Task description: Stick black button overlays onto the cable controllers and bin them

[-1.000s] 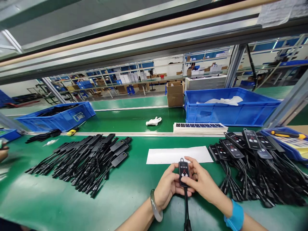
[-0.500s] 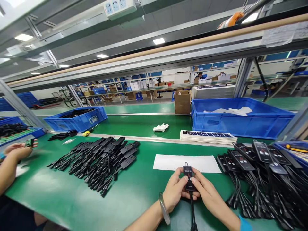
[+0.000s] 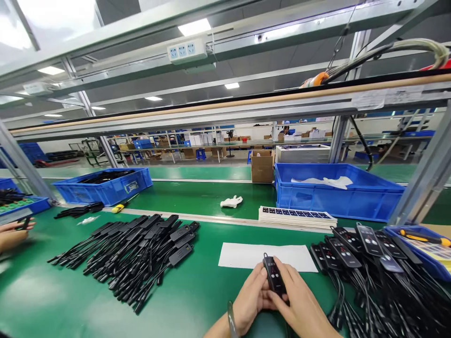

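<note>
Between my two hands, just in front of a white paper strip (image 3: pixel 246 255), a black controller (image 3: pixel 274 277) with printed buttons and a top loop is tilted slightly. My left hand (image 3: pixel 251 296) wraps its left side and underside. Fingers of my right hand (image 3: pixel 294 295) lie along its right edge, with the thumb across the lower end. The cable below it is mostly hidden. To the right lies a heap of similar controllers (image 3: pixel 343 253) with faces up and cables toward me. On the left, many black controllers (image 3: pixel 180 254) lie with plain sides up.
Behind the paper are a stack of printed label sheets (image 3: pixel 296 218), a white glove (image 3: pixel 231 202) and a large blue bin (image 3: pixel 334 199). Another blue bin (image 3: pixel 105 185) and a yellow-handled tool (image 3: pixel 118 208) are at left. A co-worker's hands (image 3: pixel 14 232) hold something dark at far left.
The view has tilted up and shifted. The controller has turned to lean left, and my right hand has moved from thumb on its face to gripping along its right side.
</note>
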Action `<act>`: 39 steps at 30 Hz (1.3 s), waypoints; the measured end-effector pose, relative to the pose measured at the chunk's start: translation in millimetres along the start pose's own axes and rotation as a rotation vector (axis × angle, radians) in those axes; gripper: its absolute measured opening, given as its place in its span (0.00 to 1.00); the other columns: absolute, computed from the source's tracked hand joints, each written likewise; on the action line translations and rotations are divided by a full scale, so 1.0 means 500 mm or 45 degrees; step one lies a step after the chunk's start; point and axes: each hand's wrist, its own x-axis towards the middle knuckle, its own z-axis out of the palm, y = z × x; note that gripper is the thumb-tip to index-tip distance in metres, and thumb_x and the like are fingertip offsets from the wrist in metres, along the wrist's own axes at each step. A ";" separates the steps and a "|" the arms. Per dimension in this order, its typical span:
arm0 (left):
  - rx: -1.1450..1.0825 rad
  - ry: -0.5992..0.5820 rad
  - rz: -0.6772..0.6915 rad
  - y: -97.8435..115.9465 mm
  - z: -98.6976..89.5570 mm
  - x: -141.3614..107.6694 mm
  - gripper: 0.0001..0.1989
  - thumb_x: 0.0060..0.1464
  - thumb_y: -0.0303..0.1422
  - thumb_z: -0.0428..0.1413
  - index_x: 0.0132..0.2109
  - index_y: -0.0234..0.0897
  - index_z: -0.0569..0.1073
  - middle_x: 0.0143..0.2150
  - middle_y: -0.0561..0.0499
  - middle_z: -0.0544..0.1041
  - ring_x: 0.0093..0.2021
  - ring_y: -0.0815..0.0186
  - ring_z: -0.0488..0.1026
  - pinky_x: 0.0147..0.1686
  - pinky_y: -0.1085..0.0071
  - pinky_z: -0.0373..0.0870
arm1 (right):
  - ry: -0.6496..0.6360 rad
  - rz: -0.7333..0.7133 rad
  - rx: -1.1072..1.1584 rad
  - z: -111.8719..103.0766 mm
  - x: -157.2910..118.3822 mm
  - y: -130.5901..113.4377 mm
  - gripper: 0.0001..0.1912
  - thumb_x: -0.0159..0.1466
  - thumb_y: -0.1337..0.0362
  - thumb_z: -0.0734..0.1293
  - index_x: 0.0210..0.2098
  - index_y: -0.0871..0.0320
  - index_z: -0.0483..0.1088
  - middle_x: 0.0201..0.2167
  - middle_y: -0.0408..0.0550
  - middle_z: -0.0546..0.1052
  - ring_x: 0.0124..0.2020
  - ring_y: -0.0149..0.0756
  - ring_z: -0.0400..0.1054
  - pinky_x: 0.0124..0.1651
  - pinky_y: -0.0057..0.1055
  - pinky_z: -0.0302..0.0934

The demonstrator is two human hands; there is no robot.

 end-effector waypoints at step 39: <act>0.605 -0.172 0.040 -0.036 -0.018 0.030 0.36 0.33 0.65 0.54 0.33 0.33 0.69 0.20 0.50 0.70 0.16 0.72 0.63 0.17 0.77 0.57 | 0.470 0.205 0.775 -0.297 0.352 0.090 0.24 0.63 0.45 0.47 0.28 0.55 0.62 0.29 0.54 0.71 0.31 0.38 0.69 0.28 0.34 0.66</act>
